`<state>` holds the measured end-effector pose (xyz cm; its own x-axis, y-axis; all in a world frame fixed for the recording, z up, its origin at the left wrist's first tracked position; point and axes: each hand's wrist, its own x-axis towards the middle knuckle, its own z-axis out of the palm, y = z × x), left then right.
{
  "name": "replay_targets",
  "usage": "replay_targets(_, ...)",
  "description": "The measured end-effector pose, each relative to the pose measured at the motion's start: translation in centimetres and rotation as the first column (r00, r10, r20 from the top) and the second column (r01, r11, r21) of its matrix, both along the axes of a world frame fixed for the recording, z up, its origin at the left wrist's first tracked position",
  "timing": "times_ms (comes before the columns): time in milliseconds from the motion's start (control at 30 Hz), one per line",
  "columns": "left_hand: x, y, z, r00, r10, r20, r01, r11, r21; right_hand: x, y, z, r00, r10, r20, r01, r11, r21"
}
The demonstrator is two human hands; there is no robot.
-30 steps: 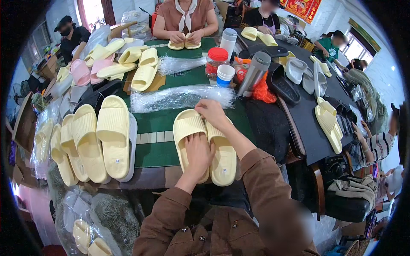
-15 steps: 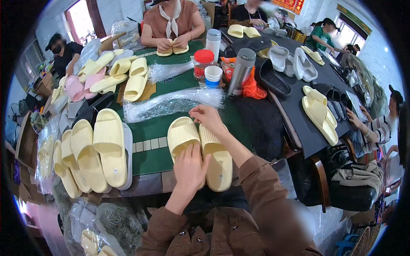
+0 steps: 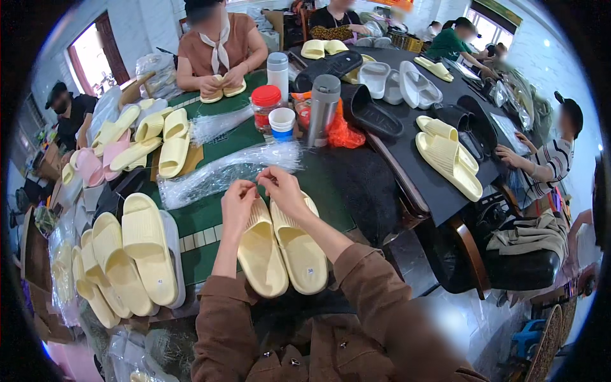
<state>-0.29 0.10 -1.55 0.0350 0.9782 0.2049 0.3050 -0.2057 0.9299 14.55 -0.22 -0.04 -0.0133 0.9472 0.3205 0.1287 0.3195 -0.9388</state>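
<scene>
A pair of pale yellow slide slippers lies side by side in front of me, the left slipper (image 3: 262, 258) and the right slipper (image 3: 301, 254), toes pointing away. My left hand (image 3: 239, 202) and my right hand (image 3: 284, 192) meet over the toe ends, fingertips pinched close together. Whatever is between the fingertips is too fine to make out. Just beyond them a bundle of clear thin plastic strands (image 3: 223, 170) rests on the green mat (image 3: 198, 221). To my left several yellow slippers (image 3: 147, 254) lean in a row, with a whitish one behind.
Past the strands stand a red-lidded jar (image 3: 266, 109), a paper cup (image 3: 281, 125) and a grey tumbler (image 3: 324, 111). A dark table (image 3: 398, 156) on the right bears more slippers. Co-workers sit around; one opposite handles yellow slippers (image 3: 223, 91). A black chair (image 3: 519, 267) stands at right.
My left hand has left the left slipper's strap and come up beside my right hand at the toes. The view has shifted, so the scene sits further left.
</scene>
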Motion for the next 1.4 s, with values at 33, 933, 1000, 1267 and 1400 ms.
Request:
replay_targets(33,0.3,-0.4,0.4,1.0,-0.008,0.023,0.008,1.0,0.028,0.3,-0.1,-0.3,1.0,-0.01,-0.017,0.009,0.999,-0.035)
replay_targets(933,2.0,-1.8,-0.3,0.976,0.179,-0.122,-0.136,0.946,0.295,0.3,-0.7,-0.7,0.992,0.054,-0.112,-0.062,0.995,-0.072)
replay_targets(1000,2.1,-1.9,-0.2,0.978,0.175,-0.111,-0.135,0.946,0.295,0.4,-0.6,-0.6,0.993,0.04,-0.113,-0.05,0.995,-0.09)
replay_targets(1267,2.3,-2.4,0.1,0.96,0.274,-0.056,-0.241,0.913,0.329,0.5,-1.0,0.0,0.975,-0.08,-0.209,0.042,0.983,-0.181)
replay_targets(1400,2.2,-2.0,-0.4,0.968,0.233,-0.093,-0.186,0.915,0.357,1.0,-0.4,-0.3,0.91,-0.073,-0.407,0.003,0.986,-0.169)
